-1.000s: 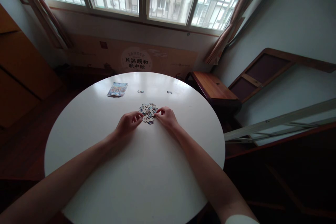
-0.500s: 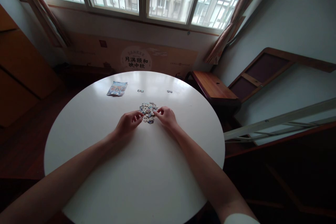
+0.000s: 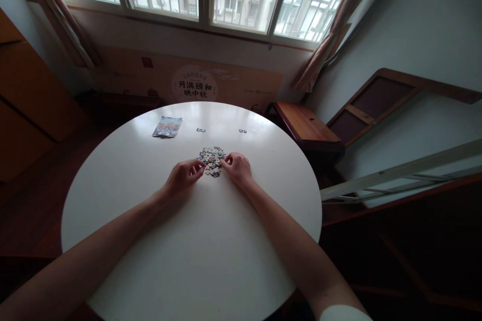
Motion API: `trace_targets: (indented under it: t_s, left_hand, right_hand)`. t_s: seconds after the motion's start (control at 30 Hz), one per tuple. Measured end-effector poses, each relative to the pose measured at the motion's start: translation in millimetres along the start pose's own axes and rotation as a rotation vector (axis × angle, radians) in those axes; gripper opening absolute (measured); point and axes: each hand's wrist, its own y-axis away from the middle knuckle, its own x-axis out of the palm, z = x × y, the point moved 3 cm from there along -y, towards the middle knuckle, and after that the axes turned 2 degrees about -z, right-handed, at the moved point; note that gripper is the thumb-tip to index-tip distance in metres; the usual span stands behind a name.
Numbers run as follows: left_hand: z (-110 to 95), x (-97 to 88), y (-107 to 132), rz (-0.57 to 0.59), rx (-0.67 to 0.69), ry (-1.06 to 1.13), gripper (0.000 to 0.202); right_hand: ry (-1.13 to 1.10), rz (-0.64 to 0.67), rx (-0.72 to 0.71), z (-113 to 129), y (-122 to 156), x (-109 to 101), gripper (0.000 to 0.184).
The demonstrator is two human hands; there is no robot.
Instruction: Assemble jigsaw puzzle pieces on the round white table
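Pinches in with thumb and forefinger of the right hand at the right edge of a low, roundish pile of small, flat, multicoloured jigsaw pieces, cardboard by the look of it. Cannot tell about a piece between those fingertips: too small and too shaded there. Curls the fingers of the left hand toward its thumb at the opposite edge (touching the nearest pieces or just short of touching, impossible to say from this height), again with no clear sign of anything in the grip.

Has the pile between both hands, on a smooth, white, round tabletop. Farther out, toward the far rim, has one small, flat group of mixed-colour pieces and, to its right, a similar little cluster, well apart from each other; cannot tell joined from merely close. Farther left, has a flat, rectangular, blue-and-orange printed packet. Past the rim on the right, has a low, orange-brown wooden bench.

Seems to be at the picking-and-sorting step, probably early, with most pieces loose in the heap. Next, likely calls for closing on a single piece, lifting it free without dragging neighbours, and checking its outline and print before choosing a spot for it.
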Motion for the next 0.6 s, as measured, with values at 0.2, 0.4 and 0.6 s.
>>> trace_targets:
  t_s: [0.2,0.4,0.6]
  left_hand:
    - [1.1,0.4,0.3,-0.009,0.0,0.006,0.016]
    - [0.8,0.6,0.3,-0.011,0.012,-0.001,0.016]
    - [0.6,0.4,0.7,0.001,0.01,0.007,0.016]
  right_hand:
    - [-0.047,-0.021,-0.008,-1.9,-1.0,0.7,0.023]
    - [-0.063,-0.024,-0.032,-2.7,-0.7,1.1,0.02]
    - [-0.076,-0.005,-0.046,-4.1,-1.1,2.2,0.019]
